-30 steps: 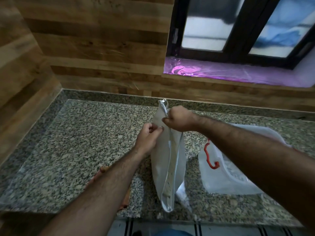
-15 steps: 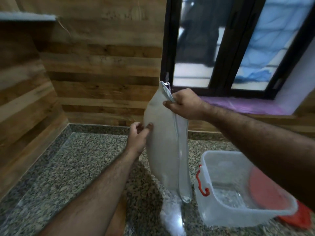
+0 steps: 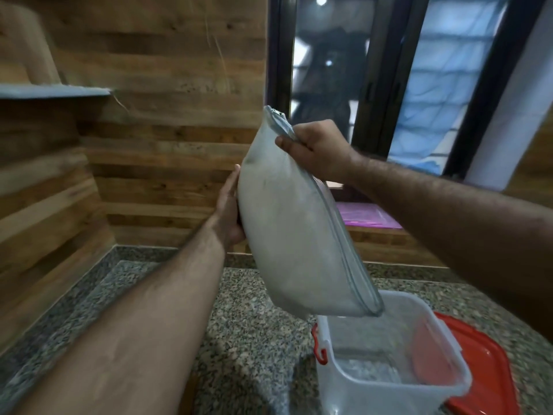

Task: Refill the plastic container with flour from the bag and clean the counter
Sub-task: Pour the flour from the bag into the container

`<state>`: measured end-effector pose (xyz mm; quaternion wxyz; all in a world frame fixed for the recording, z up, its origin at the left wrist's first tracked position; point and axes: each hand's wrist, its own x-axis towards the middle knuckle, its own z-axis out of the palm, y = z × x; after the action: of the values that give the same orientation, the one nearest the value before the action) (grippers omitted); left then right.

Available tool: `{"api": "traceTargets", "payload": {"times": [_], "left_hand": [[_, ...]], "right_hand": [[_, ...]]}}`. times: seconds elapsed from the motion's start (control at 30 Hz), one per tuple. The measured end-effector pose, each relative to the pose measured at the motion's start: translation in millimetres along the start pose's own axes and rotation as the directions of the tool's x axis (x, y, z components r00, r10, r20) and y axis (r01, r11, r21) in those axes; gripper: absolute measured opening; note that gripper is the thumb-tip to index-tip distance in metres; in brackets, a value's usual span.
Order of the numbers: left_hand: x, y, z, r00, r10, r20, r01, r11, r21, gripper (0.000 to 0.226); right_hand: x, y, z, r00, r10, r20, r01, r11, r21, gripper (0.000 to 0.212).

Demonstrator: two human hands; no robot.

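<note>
Fingers of right hand curled, pinching top seam of flour bag | left hand flat against bag's far side, fingers hidden | bag held in air, long axis tilted, lower corner pointing into open plastic container | red lid under container's right side, on granite counter | window behind.

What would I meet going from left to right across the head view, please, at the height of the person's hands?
Left hand → flour bag → right hand → window frame.
</note>
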<state>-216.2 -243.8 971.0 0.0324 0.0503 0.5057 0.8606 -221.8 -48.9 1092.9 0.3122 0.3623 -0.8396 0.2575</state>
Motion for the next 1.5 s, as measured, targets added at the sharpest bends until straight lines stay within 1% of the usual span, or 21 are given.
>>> {"api": "traceTargets", "payload": {"times": [0.1,0.2,0.23,0.27,0.37,0.4,0.47,0.5,0.6,0.63,0.67,0.73,0.8,0.9,1.07,1.17,1.23,1.37,1.43,1.5], "left_hand": [[-7.5,-13.9,12.6,0.999,0.007,-0.034,-0.009,0.998,-0.054,0.074],[-14.6,-16.5,23.3,0.999,0.019,-0.04,-0.02,0.999,-0.04,0.068],[-17.3,-14.4,27.8,0.999,0.019,-0.04,-0.02,1.0,-0.007,0.064],[-19.4,-10.8,31.3,0.997,0.006,-0.073,-0.003,0.999,0.04,0.059],[-27.5,3.2,39.7,0.971,-0.082,-0.223,0.125,0.974,0.187,0.038],[-29.8,7.0,39.0,0.962,-0.107,-0.253,0.169,0.956,0.24,0.032],[-33.8,10.9,34.7,0.948,-0.129,-0.292,0.228,0.915,0.334,0.028],[-36.1,11.6,32.7,0.943,-0.124,-0.308,0.243,0.89,0.386,0.03],[-45.1,8.8,33.4,0.934,-0.076,-0.35,0.258,0.82,0.511,0.057],[-47.5,7.9,35.4,0.936,-0.059,-0.348,0.252,0.803,0.54,0.06],[-48.3,8.0,36.4,0.937,-0.04,-0.348,0.241,0.796,0.555,0.057],[-47.8,10.4,36.5,0.935,-0.001,-0.355,0.208,0.811,0.547,0.045],[-44.2,16.4,34.9,0.922,0.053,-0.385,0.171,0.834,0.525,0.044],[-38.2,23.6,35.9,0.898,0.136,-0.419,0.122,0.837,0.534,0.044],[-34.2,21.0,38.1,0.86,0.167,-0.483,0.078,0.891,0.446,0.041],[-34.2,16.8,39.0,0.836,0.196,-0.512,0.032,0.915,0.403,0.032],[-33.9,13.9,41.1,0.83,0.21,-0.516,0.013,0.919,0.394,0.031],[-36.9,7.8,48.9,0.825,0.238,-0.512,-0.031,0.925,0.38,0.029],[-39.1,5.5,52.8,0.825,0.254,-0.505,-0.052,0.924,0.379,0.025],[-41.1,3.4,57.8,0.83,0.266,-0.489,-0.073,0.923,0.379,0.026]], "right_hand": [[-11.0,1.4,-5.4,1.0,-0.026,-0.009,0.026,1.0,0.012,0.054],[-25.3,1.4,-11.1,0.996,-0.07,-0.046,0.072,0.997,0.037,0.054],[-29.8,1.5,-12.2,0.995,-0.087,-0.049,0.089,0.995,0.038,0.054],[-34.7,1.6,-13.7,0.994,-0.101,-0.049,0.103,0.994,0.034,0.053],[-51.5,7.5,-18.1,0.991,-0.126,-0.054,0.126,0.992,0.007,0.047],[-57.3,10.4,-19.3,0.989,-0.131,-0.063,0.131,0.991,0.003,0.044],[-66.9,14.6,-20.6,0.987,-0.137,-0.086,0.138,0.99,0.014,0.042],[-70.4,15.9,-20.6,0.986,-0.137,-0.097,0.141,0.99,0.025,0.041],[-76.2,18.5,-21.8,0.985,-0.113,-0.129,0.119,0.992,0.037,0.043],[-77.2,20.9,-23.2,0.985,-0.103,-0.139,0.11,0.993,0.039,0.043],[-78.6,23.8,-25.7,0.986,-0.089,-0.143,0.096,0.994,0.046,0.043],[-82.4,30.2,-32.8,0.987,-0.043,-0.155,0.056,0.995,0.078,0.044],[-88.1,36.2,-38.3,0.984,-0.005,-0.181,0.022,0.996,0.092,0.05],[-98.3,45.4,-36.4,0.979,0.049,-0.196,-0.022,0.99,0.139,0.055],[-115.5,56.3,-23.0,0.977,0.077,-0.198,-0.052,0.99,0.131,0.052],[-127.7,70.1,-12.4,0.973,0.145,-0.179,-0.117,0.98,0.161,0.058],[-136.8,76.9,-7.5,0.968,0.194,-0.161,-0.166,0.97,0.177,0.058],[-155.4,81.2,-3.5,0.957,0.257,-0.139,-0.22,0.947,0.232,0.04],[-165.2,82.5,-1.9,0.942,0.307,-0.136,-0.261,0.925,0.278,0.035],[-174.8,85.9,-0.6,0.924,0.362,-0.121,-0.302,0.888,0.346,0.03]]}}
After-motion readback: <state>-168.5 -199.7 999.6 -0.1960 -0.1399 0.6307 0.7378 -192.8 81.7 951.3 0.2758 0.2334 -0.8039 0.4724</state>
